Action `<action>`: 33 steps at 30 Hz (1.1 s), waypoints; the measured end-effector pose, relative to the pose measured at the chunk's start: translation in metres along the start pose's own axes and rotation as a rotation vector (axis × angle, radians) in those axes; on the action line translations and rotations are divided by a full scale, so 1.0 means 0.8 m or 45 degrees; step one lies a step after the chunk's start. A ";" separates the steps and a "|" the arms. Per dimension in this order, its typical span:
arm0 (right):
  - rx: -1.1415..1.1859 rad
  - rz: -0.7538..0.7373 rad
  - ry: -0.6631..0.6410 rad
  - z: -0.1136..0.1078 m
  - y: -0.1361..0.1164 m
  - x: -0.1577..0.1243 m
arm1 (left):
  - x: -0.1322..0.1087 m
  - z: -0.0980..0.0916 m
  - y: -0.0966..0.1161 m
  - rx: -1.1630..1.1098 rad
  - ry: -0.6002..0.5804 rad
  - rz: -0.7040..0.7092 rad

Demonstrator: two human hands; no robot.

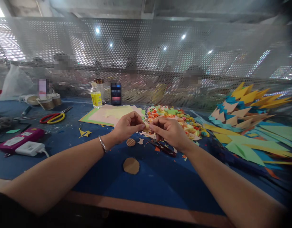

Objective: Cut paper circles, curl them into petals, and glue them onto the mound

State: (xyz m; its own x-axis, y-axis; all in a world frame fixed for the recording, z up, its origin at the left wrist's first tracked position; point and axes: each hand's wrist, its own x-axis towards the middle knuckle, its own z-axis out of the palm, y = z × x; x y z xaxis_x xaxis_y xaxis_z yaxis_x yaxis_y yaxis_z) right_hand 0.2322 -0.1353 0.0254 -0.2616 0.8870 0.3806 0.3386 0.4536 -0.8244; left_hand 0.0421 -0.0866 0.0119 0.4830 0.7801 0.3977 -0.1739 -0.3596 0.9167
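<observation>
My left hand (128, 126) and my right hand (171, 131) meet over the blue table, thumbs and fingertips pinched on a small pale yellow paper piece (146, 128). Its full shape is partly covered by my fingers. Below it lie a small ridged cardboard disc (131, 142) and a larger plain cardboard disc (131, 166). A pair of dark-handled scissors (168, 149) rests under my right hand among paper scraps. Just behind my hands is a heap of colourful cut paper pieces (176, 118). A stack of coloured paper sheets (108, 114) lies beyond my left hand.
Red-and-yellow scissors (56, 117), a purple power strip (20, 139) and a yellow-labelled bottle (96, 97) stand or lie to the left. A phone (115, 94) leans at the back. To the right are a spiky folded-paper piece (240, 109) and green paper strips (246, 148).
</observation>
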 end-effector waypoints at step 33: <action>-0.113 0.007 0.015 0.000 0.002 0.001 | 0.000 0.002 -0.003 0.057 0.032 -0.030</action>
State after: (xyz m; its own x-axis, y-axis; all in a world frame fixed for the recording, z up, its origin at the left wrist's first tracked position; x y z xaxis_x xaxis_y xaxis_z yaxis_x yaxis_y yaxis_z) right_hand 0.2326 -0.1336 0.0245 -0.2486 0.8904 0.3814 0.4193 0.4539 -0.7862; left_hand 0.0440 -0.0866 0.0095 0.4645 0.8012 0.3773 -0.1241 -0.3630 0.9235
